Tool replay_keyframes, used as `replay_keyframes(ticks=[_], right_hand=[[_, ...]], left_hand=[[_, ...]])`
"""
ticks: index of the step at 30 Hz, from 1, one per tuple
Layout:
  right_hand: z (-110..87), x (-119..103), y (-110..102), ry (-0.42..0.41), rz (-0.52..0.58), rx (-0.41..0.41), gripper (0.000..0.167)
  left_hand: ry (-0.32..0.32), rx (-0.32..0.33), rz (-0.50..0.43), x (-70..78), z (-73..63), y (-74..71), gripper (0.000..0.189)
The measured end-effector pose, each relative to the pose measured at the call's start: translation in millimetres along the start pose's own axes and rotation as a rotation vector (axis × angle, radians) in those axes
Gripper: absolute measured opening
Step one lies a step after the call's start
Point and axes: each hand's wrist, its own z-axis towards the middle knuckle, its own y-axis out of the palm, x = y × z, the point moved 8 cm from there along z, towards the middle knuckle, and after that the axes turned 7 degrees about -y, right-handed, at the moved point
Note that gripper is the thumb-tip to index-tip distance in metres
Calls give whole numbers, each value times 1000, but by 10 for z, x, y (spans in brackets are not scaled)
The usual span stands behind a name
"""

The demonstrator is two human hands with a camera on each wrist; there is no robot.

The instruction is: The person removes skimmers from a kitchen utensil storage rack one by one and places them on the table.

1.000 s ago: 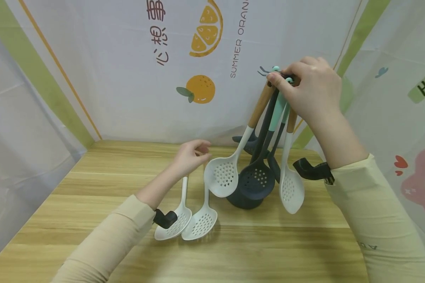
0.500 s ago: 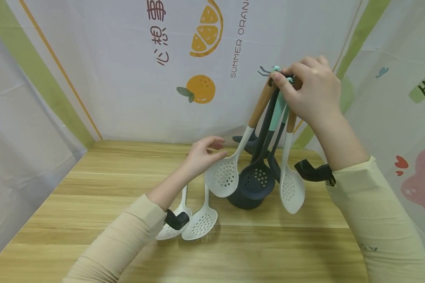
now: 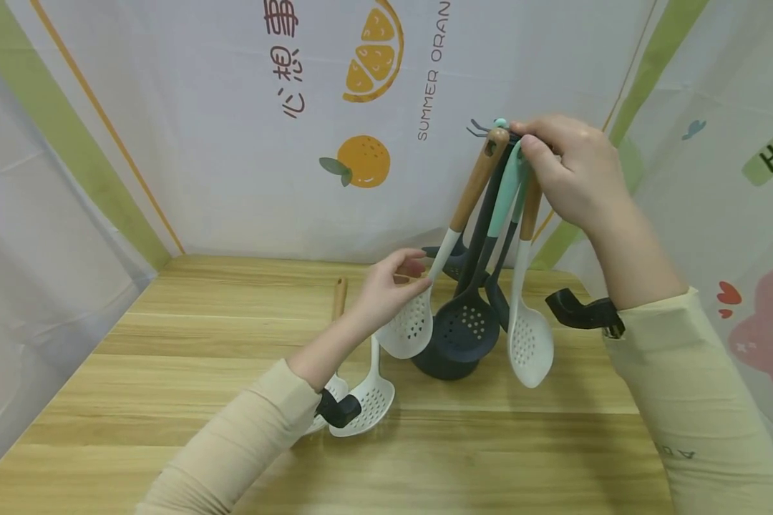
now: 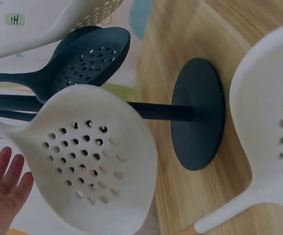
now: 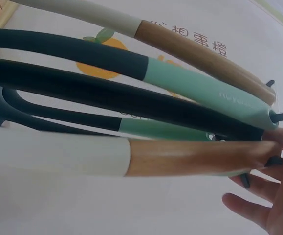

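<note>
A black utensil stand (image 3: 446, 368) bears several hanging utensils. My right hand (image 3: 576, 168) is at its top, with the thumb beside a mint-green handle end and the fingers round the hub. On the stand's left hangs a white skimmer (image 3: 407, 330) with a wooden handle; its handle hole is at a hook. My left hand (image 3: 389, 290) is at this skimmer's neck; the left wrist view shows the fingers spread and not closed round it. Beside it hang a dark skimmer (image 3: 467, 329) with a mint-green handle and, at the right, a white slotted spoon (image 3: 531, 347).
Two white slotted utensils lie on the wooden table: a slotted turner (image 3: 372, 406) and another with a wooden handle (image 3: 339, 297), partly hidden by the left forearm. More dark utensils (image 3: 454, 263) hang behind the stand. A printed white cloth (image 3: 232, 179) rises behind the table.
My left hand has moved right, to the hanging white skimmer's neck. My right thumb has slid right, off the skimmer's wooden handle end, which is now uncovered.
</note>
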Motion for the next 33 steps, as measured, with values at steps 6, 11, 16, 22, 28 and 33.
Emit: replay_keyframes(ticks=[6, 11, 16, 22, 28, 33], right_hand=[[-28, 28, 2, -15, 44, -47, 45], [-37, 36, 23, -14, 70, -79, 45], [-33, 34, 25, -13, 89, -96, 44], [-30, 38, 24, 7, 115, -122, 43], [-29, 49, 18, 43, 138, -155, 43], [-32, 39, 7, 48, 137, -160, 42]], left_hand=[[38, -5, -18, 51, 5, 80, 38], [54, 1, -14, 72, 11, 129, 37], [63, -1, 13, 91, 17, 170, 38], [104, 16, 96, 122, 14, 184, 36], [182, 19, 148, 191, -7, 189, 35], [212, 19, 154, 229, -22, 186, 36]])
